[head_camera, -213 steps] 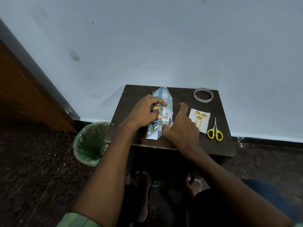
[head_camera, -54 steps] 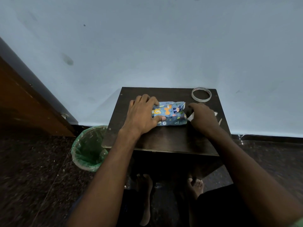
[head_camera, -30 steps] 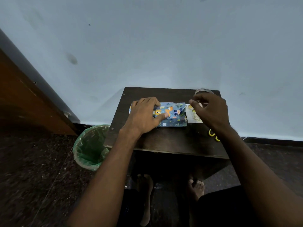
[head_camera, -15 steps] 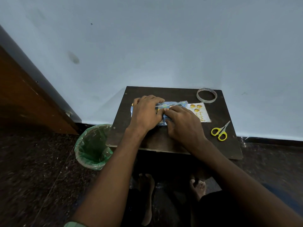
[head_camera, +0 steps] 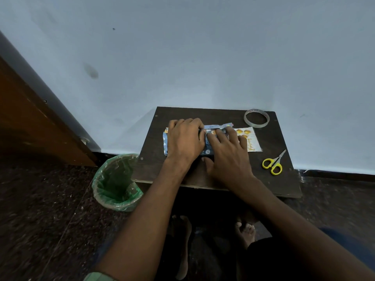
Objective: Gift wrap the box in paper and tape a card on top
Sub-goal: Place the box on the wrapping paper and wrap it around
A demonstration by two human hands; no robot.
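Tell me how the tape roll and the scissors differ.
The tape roll is a clear ring; the scissors are slim metal blades with yellow handles. The tape roll sits at the table's far right corner; the scissors lie nearer, by its right edge. Neither is touched by a hand.

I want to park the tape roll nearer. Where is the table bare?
Bare wood: the near right corner below the scissors, and the left strip beside the wrapped box. Crowded: the middle, under both hands, and the far right by card and tape roll.
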